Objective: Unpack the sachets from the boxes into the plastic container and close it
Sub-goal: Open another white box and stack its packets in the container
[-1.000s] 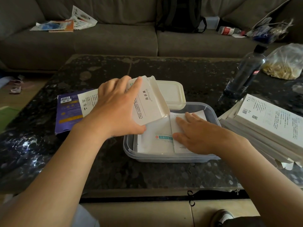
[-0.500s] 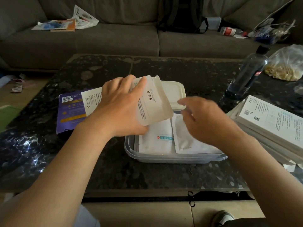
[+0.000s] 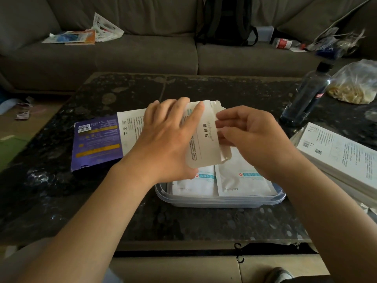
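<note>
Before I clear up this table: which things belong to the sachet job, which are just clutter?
Job: white box in left hand; right hand; sachets; plastic container; stacked boxes.
Clutter: bottle; plastic bag; backpack; papers on sofa.

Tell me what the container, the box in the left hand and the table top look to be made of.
Container: clear, faintly bluish plastic; the sachets show through its glossy wall. Box in the left hand: thin white matte card, likely paperboard, with a folded end flap and printed text. Table top: dark speckled polished stone, perhaps granite or an imitation; it reflects light.
</note>
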Demonstrator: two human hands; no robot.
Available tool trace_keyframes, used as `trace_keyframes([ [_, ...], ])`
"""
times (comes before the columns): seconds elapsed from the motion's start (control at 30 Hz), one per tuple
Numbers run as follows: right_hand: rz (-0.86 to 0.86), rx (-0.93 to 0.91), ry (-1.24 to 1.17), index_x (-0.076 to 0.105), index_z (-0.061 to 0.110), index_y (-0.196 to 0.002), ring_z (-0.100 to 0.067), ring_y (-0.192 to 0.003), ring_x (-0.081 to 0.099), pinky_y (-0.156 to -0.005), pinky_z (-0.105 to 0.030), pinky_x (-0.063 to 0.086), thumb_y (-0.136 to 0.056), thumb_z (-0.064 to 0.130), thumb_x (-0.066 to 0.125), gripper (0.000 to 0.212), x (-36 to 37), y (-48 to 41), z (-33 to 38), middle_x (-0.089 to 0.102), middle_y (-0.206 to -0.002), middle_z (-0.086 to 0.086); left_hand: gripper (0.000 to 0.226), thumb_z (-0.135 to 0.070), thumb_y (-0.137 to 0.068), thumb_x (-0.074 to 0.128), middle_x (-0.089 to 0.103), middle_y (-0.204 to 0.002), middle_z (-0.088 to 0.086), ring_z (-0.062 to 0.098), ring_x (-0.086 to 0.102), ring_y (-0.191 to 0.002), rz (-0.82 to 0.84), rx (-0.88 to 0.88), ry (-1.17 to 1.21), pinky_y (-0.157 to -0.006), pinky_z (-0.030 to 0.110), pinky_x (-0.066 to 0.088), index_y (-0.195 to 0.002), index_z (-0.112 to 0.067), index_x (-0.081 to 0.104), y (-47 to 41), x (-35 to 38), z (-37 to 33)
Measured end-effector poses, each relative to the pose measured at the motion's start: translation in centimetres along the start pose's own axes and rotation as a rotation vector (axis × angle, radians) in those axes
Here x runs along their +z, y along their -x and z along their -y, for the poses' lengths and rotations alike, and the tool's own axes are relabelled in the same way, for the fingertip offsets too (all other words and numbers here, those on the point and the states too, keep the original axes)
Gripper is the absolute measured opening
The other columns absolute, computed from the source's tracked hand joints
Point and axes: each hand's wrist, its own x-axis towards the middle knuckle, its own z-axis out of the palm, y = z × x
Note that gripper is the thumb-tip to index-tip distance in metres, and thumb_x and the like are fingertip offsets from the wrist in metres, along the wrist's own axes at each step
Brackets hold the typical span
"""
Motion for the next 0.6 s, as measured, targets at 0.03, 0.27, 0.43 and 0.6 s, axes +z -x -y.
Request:
trace_keyframes([
  [0.03, 0.013, 0.018, -0.043, 0.065, 0.023, -0.113, -0.006, -0.090, 0.071, -0.061, -0.014, 0.056, -0.099, 0.011, 0.059, 0.020, 0.0, 0.0, 0.0, 0.071, -0.100, 0.014, 0.134, -0.067, -0.053, 0.082, 0.018, -0.159, 0.010, 0.034, 0.017, -0.144, -0.014, 0.008, -0.006, -0.121, 0.054, 0.011, -0.156, -0.023, 0.009, 0.0, 0.1, -0.2],
  [0.27, 0.072, 0.167, -0.293, 0.066, 0.017, -0.113, -0.016, -0.086, 0.074, -0.064, -0.025, 0.061, -0.099, 0.010, 0.058, 0.017, -0.6, 0.0, 0.3, 0.073, -0.097, 0.004, 0.131, -0.064, -0.054, 0.082, 0.022, -0.159, 0.014, 0.038, 0.021, -0.145, -0.050, 0.031, -0.016, -0.121, 0.060, 0.014, -0.156, -0.021, 0.012, 0.1, 0.4, -0.6],
  [0.43, 0.148, 0.172, -0.319, 0.067, 0.015, -0.112, -0.011, -0.088, 0.074, -0.065, -0.026, 0.061, -0.099, 0.009, 0.058, 0.017, -0.5, 0.0, 0.1, 0.076, -0.091, 0.001, 0.130, -0.062, -0.055, 0.083, 0.022, -0.160, 0.015, 0.038, 0.021, -0.146, -0.058, 0.049, -0.016, -0.121, 0.060, 0.013, -0.156, -0.020, 0.014, 0.2, 0.3, -1.1],
  [0.6, 0.134, 0.148, -0.260, 0.072, 0.009, -0.103, -0.019, -0.092, 0.075, -0.081, -0.035, 0.061, -0.094, 0.006, 0.064, 0.013, -0.3, -0.2, -0.3, 0.078, -0.095, -0.004, 0.130, -0.060, -0.053, 0.084, 0.024, -0.160, 0.017, 0.039, 0.022, -0.146, -0.063, 0.065, -0.025, -0.121, 0.060, 0.012, -0.156, -0.019, 0.015, 0.2, 0.3, -1.3],
])
